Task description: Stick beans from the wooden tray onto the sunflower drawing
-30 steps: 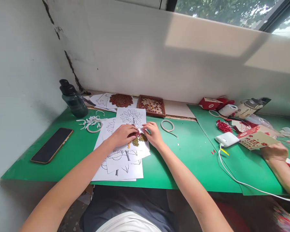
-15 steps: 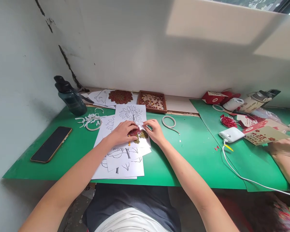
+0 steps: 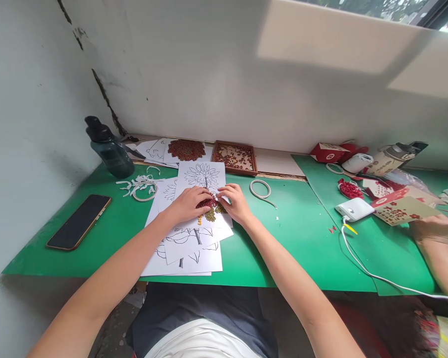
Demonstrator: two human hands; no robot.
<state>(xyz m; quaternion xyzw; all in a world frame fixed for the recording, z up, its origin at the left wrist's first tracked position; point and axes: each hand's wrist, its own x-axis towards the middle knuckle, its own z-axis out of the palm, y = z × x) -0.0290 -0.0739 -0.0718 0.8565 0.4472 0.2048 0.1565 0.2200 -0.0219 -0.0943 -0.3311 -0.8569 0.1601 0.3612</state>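
Note:
Dark red beans (image 3: pixel 208 203) form a patch on the top sheet of paper (image 3: pixel 184 174), which carries a line-drawn flower. Green beans (image 3: pixel 210 216) form leaf-like patches below it, and a short row of yellow kernels (image 3: pixel 199 220) lies beside them. My left hand (image 3: pixel 188 204) rests on the sheet, thumb and fingers apart around the left of the red patch. On the other side my right hand (image 3: pixel 236 203) touches the patch's right edge with fingers bent, thumb and fingertips apart; anything as small as a bean between them cannot be seen.
A tray of loose beans (image 3: pixel 254 171) and a bean-covered sheet (image 3: pixel 186 150) lie behind. Around are a phone (image 3: pixel 78 222), bottle (image 3: pixel 112 154), white strips (image 3: pixel 144 189), coiled cord (image 3: pixel 260 189) and white cabled device (image 3: pixel 354 209). A co-worker's hand (image 3: pixel 433 228) holds a printed card (image 3: pixel 405 211).
My right hand's fingers have shifted slightly left over the red beans. My left hand stays almost in place, with its thumb drawn up off the green beans.

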